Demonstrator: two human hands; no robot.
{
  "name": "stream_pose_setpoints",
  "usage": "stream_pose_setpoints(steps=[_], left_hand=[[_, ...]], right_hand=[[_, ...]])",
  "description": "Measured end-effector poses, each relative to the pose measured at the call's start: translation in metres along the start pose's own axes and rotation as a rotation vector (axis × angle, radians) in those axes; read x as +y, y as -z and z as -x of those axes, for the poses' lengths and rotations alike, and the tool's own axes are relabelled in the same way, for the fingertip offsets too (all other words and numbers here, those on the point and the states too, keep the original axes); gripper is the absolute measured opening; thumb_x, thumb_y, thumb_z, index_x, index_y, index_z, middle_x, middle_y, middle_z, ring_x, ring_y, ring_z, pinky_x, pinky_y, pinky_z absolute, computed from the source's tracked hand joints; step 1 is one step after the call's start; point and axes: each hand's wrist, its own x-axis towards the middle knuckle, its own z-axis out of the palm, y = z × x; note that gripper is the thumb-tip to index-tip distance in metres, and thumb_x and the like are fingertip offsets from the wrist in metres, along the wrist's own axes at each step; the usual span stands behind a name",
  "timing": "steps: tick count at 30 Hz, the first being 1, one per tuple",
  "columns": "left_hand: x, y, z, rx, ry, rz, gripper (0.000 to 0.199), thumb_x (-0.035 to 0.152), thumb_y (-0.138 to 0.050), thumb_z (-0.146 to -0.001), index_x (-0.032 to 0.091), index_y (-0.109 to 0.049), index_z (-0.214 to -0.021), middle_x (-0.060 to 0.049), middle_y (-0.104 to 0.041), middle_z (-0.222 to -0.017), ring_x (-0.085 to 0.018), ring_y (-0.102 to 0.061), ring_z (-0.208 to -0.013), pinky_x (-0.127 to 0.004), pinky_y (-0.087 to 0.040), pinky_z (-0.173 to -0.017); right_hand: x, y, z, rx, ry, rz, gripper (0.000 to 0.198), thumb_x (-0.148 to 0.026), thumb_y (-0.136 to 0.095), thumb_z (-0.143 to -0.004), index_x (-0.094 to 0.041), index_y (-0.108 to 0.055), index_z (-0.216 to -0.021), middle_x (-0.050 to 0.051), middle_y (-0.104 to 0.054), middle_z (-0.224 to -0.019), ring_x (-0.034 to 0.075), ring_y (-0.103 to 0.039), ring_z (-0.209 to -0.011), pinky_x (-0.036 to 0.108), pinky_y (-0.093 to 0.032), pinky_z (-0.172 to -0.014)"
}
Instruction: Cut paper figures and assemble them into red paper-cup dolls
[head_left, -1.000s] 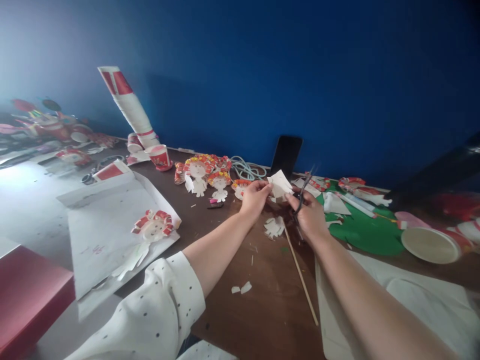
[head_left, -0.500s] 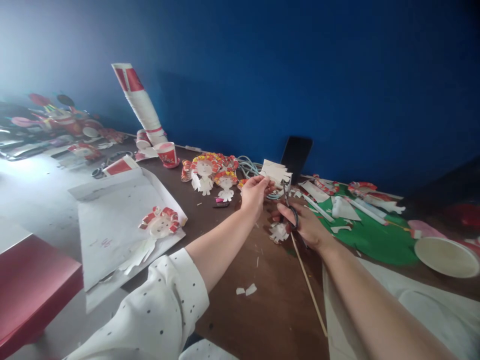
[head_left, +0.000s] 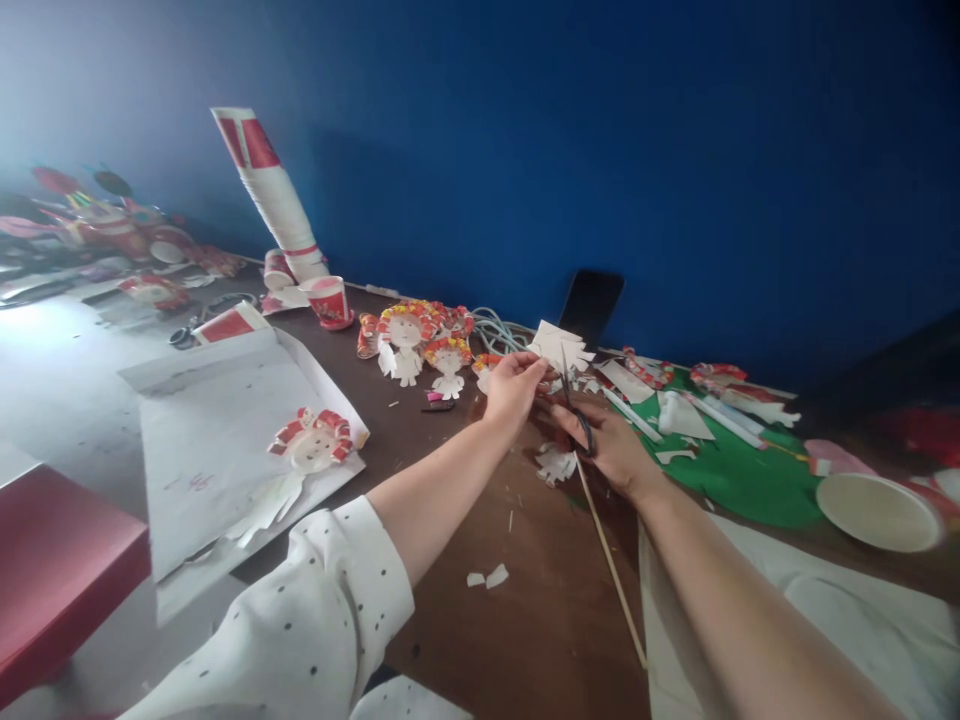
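Observation:
Between the fingertips of my left hand (head_left: 516,388) I pinch a white paper cutout (head_left: 561,345) with a jagged right edge. My right hand (head_left: 604,440) grips black-handled scissors (head_left: 576,415), whose blades point up against the lower edge of the paper. Just below my hands a small white paper figure (head_left: 556,464) lies on the brown table (head_left: 540,620). A thin wooden stick (head_left: 611,560) runs from under my right hand toward me. Several paper dolls with red and yellow hair (head_left: 409,335) lie to the left of my left hand.
A dark phone (head_left: 592,305) leans on the blue wall behind the paper. A tall stack of paper cups (head_left: 274,195) tilts at the left. White sheets (head_left: 202,430) carry a doll head (head_left: 311,440). Right are a green disc (head_left: 765,485), glue sticks and a white bowl (head_left: 879,512).
The paper has turned slightly and shifted right in my left fingers. The scissors' blades now look closer together and tilt more to the left. The whole view has shifted a little.

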Motion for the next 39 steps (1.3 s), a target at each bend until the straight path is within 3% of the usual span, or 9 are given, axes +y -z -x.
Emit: stream_pose_setpoints(steps=[9,15,25,33,39], left_hand=[[0.0005,-0.0007,-0.0009,-0.003,-0.002,-0.005,0.009,0.015,-0.061,-0.078,0.013,-0.053,-0.082,0.000,-0.062,-0.069,-0.010,-0.063,-0.064,-0.022,-0.049,-0.064],[-0.0021,0.0008,-0.0022,-0.009,-0.015,-0.017,0.012,0.017,-0.063,-0.076,0.014,-0.055,-0.083,0.000,-0.062,-0.069,-0.010,-0.064,-0.065,-0.022,-0.049,-0.065],[-0.0017,0.0016,-0.0015,-0.015,-0.019,-0.030,0.010,0.018,-0.063,-0.077,0.014,-0.055,-0.083,0.000,-0.063,-0.068,-0.011,-0.064,-0.067,-0.023,-0.050,-0.065],[-0.0023,0.0016,-0.0020,-0.009,-0.012,-0.005,0.012,0.019,-0.065,-0.075,0.014,-0.056,-0.082,0.000,-0.062,-0.068,-0.011,-0.064,-0.067,-0.025,-0.050,-0.067],[-0.0013,0.0002,-0.0019,-0.010,-0.009,0.031,0.009,0.016,-0.063,-0.077,0.014,-0.055,-0.081,0.000,-0.062,-0.068,-0.011,-0.063,-0.065,-0.025,-0.051,-0.067]], right_hand=[[0.0013,0.0001,-0.0001,0.019,-0.032,-0.013,0.046,-0.062,-0.058,-0.076,-0.017,-0.069,-0.075,0.000,-0.059,-0.054,0.013,-0.050,-0.051,0.025,-0.038,-0.048],[-0.0011,0.0001,0.0005,0.006,-0.038,-0.026,0.049,-0.060,-0.059,-0.076,-0.018,-0.071,-0.096,-0.001,-0.058,-0.054,0.012,-0.050,-0.051,0.024,-0.038,-0.049],[-0.0015,-0.0001,0.0004,0.034,-0.014,0.004,0.047,-0.061,-0.059,-0.075,-0.017,-0.072,-0.083,-0.001,-0.056,-0.052,0.012,-0.048,-0.050,0.024,-0.038,-0.048],[0.0010,-0.0020,-0.0002,0.039,-0.018,-0.010,0.052,-0.061,-0.060,-0.074,-0.018,-0.072,-0.102,-0.002,-0.056,-0.051,0.012,-0.048,-0.047,0.024,-0.038,-0.046],[0.0020,-0.0043,-0.0002,0.045,0.002,-0.013,0.049,-0.061,-0.059,-0.076,-0.018,-0.072,-0.096,-0.001,-0.057,-0.053,0.012,-0.048,-0.049,0.024,-0.037,-0.046]])
